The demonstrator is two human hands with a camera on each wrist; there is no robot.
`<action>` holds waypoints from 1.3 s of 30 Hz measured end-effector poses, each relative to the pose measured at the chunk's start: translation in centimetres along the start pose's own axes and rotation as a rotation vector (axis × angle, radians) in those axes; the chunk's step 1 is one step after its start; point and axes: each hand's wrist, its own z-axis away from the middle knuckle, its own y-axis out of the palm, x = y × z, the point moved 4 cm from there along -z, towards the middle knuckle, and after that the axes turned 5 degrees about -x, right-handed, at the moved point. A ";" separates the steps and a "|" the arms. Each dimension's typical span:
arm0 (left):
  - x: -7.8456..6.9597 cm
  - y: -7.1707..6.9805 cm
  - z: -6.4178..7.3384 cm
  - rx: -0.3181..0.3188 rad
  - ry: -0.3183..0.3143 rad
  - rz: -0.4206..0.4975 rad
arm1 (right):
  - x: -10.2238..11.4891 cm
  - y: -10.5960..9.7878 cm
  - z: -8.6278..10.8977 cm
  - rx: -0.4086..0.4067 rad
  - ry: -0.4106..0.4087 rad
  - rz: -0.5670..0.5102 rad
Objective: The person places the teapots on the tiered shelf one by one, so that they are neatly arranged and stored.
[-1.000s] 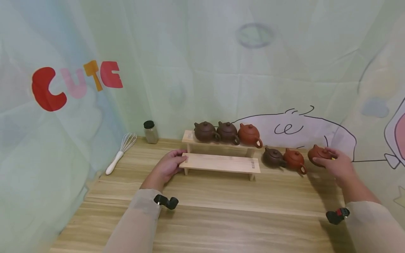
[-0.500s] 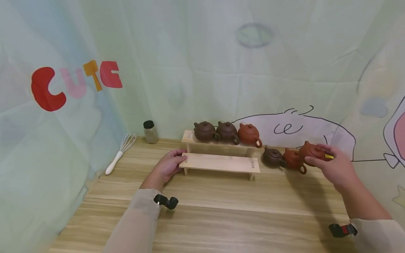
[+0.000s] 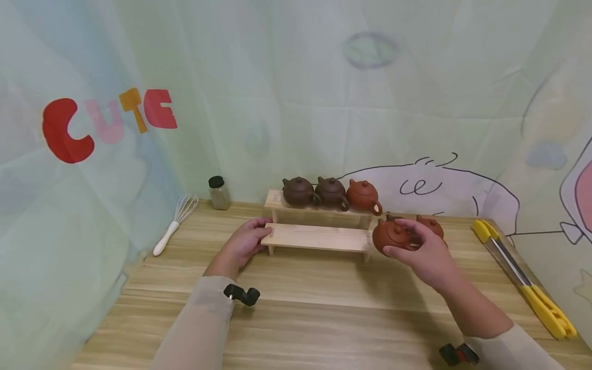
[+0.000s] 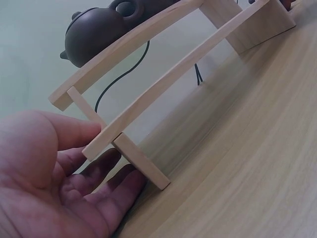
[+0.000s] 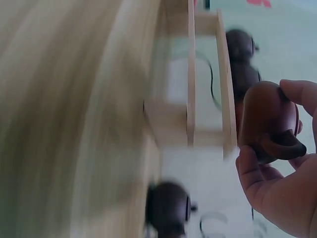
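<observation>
My right hand (image 3: 413,247) grips a red-brown clay teapot (image 3: 387,237) in the air, just off the right end of a two-tier wooden rack (image 3: 319,237). The blurred right wrist view shows the same teapot (image 5: 270,119) pinched between thumb and fingers, beside the rack (image 5: 190,99). My left hand (image 3: 252,240) rests against the left end of the lower shelf. In the left wrist view that hand (image 4: 74,183) lies flat, fingers straight beside the leg (image 4: 141,161) and thumb touching the shelf end. Three teapots sit on the upper shelf: two dark brown (image 3: 298,191) (image 3: 330,191) and one red (image 3: 363,196).
Behind my right hand a red teapot (image 3: 433,224) and a partly hidden dark one (image 3: 390,218) stand on the table. Yellow tongs (image 3: 522,280) lie along the right edge. A whisk (image 3: 176,226) and a black-capped jar (image 3: 219,192) are at the back left.
My right hand has lifted the red-brown teapot from the far right of the table and carried it left to the rack's right end, uncovering the tongs. The left hand has stayed put.
</observation>
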 end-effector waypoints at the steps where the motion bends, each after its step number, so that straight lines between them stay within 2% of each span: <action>1: 0.0 0.0 0.0 0.002 0.002 -0.002 | 0.4 0.8 0.1 0.011 -0.011 -0.013; 8: 0.0 -0.1 0.1 -0.004 -0.007 -0.004 | 2.7 5.6 -0.3 0.073 -0.043 -0.103; 18: -0.3 -0.2 0.3 -0.006 -0.008 -0.020 | 5.0 10.6 -2.3 0.103 -0.096 -0.165; 29: -0.3 -0.1 0.3 0.007 -0.008 -0.006 | 8.0 14.9 -4.3 0.112 -0.162 -0.170; 39: -0.3 -0.1 0.4 0.017 0.005 -0.002 | 9.6 17.7 -5.6 0.123 -0.176 -0.156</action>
